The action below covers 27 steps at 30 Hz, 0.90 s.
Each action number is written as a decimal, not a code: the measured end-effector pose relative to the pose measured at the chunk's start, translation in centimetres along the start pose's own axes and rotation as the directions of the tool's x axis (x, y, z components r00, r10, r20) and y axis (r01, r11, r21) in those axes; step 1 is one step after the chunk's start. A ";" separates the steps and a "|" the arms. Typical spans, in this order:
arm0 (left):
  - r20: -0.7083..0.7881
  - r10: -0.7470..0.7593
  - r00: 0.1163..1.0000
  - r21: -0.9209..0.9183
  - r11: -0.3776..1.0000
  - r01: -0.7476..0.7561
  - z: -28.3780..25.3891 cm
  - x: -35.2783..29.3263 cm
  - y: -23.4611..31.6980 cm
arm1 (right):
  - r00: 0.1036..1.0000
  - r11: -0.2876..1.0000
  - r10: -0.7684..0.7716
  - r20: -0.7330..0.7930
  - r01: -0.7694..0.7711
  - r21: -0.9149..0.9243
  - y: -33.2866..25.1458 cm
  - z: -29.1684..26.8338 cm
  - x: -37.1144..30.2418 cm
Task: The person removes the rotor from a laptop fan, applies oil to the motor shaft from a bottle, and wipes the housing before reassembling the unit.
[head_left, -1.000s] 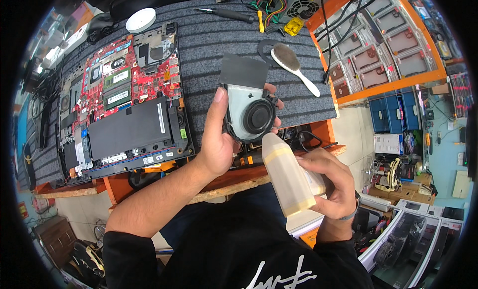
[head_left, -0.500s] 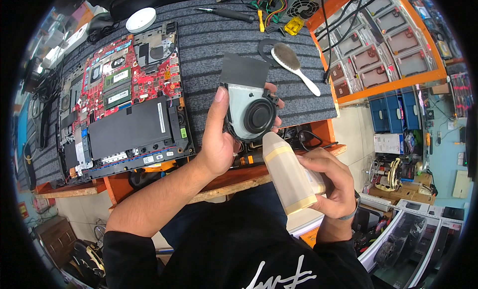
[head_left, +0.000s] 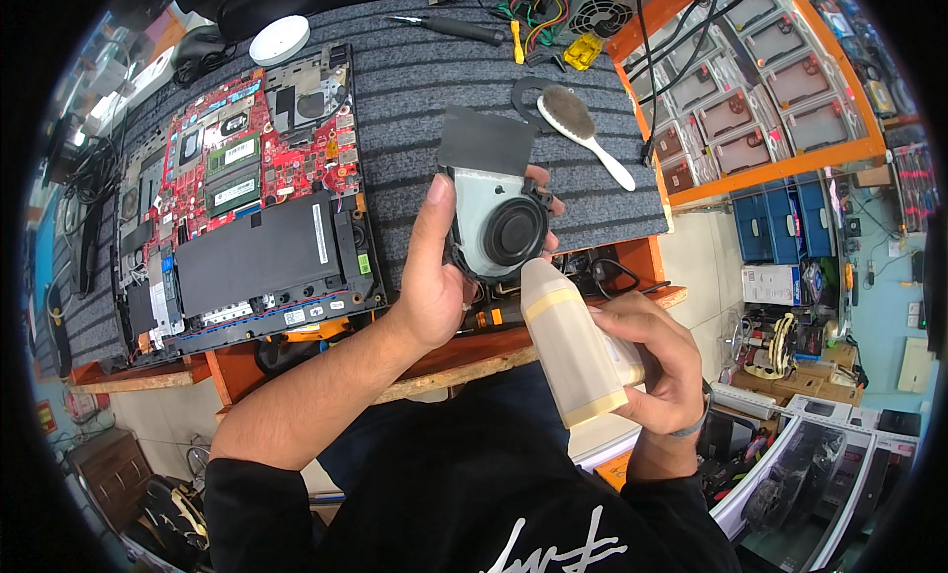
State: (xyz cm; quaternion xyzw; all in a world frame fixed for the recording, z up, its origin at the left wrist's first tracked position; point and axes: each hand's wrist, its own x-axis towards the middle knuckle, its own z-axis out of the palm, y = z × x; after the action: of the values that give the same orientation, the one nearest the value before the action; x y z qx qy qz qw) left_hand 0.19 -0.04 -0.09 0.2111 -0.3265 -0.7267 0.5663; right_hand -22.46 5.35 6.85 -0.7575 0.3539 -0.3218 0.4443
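Observation:
My left hand is closed around a laptop cooling fan, a grey metal housing with a black round hub. A dark flat flap sticks out from the fan's far end. In my right hand is a beige tapered handheld tool with yellowish bands, which looks like a blower. Its narrow end sits close to the fan's near edge; I cannot tell whether they touch. To the left lies an opened laptop with a red circuit board and a large black battery.
A ribbed grey mat covers the bench. On it lie a white-handled brush, a black ring, a pen-like tool, a round white lid and a yellow screwdriver. An orange-framed case stands at right.
The beige tool has shifted very slightly to the right at its narrow end. Both hands keep their hold, and the fan stays almost in place.

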 end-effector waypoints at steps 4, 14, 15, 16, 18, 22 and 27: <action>-0.007 -0.003 1.000 -0.003 1.000 0.003 0.2 -0.1 -0.1 | 1.000 1.000 -0.016 -0.019 0.016 0.001 0.4 0.3 0.1; 0.149 0.054 0.987 -0.099 0.994 -0.040 -0.5 -0.2 -0.4 | 0.994 0.991 0.050 -0.095 -0.038 0.129 0.7 0.9 -0.2; 0.121 0.065 0.991 -0.101 0.993 -0.053 -0.3 -0.2 -0.4 | 0.991 0.981 0.072 -0.114 -0.049 0.188 0.9 1.0 -0.3; 0.093 0.075 0.993 -0.102 0.993 -0.066 0.0 -0.2 -0.4 | 0.987 0.967 0.094 -0.132 -0.059 0.247 1.1 1.2 -0.5; 0.070 0.093 0.993 -0.094 0.992 -0.086 0.0 -0.2 -0.4 | 0.976 0.931 0.145 -0.165 -0.078 0.356 1.2 1.3 -0.6; 0.095 0.108 0.990 -0.065 0.993 -0.102 -0.2 -0.1 -0.4 | 0.922 0.812 0.327 -0.209 -0.161 0.561 0.8 1.4 -1.0; 0.030 0.057 0.998 -0.042 0.998 -0.056 0.3 -0.3 -0.4 | 0.906 0.715 0.372 -0.200 -0.143 0.684 2.2 0.9 -1.7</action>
State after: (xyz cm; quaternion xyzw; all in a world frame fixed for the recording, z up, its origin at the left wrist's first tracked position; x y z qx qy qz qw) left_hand -0.19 0.33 -0.21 0.1788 -0.3261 -0.7201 0.5858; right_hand -23.18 6.38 4.20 -0.4324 0.3899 -0.4783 0.6575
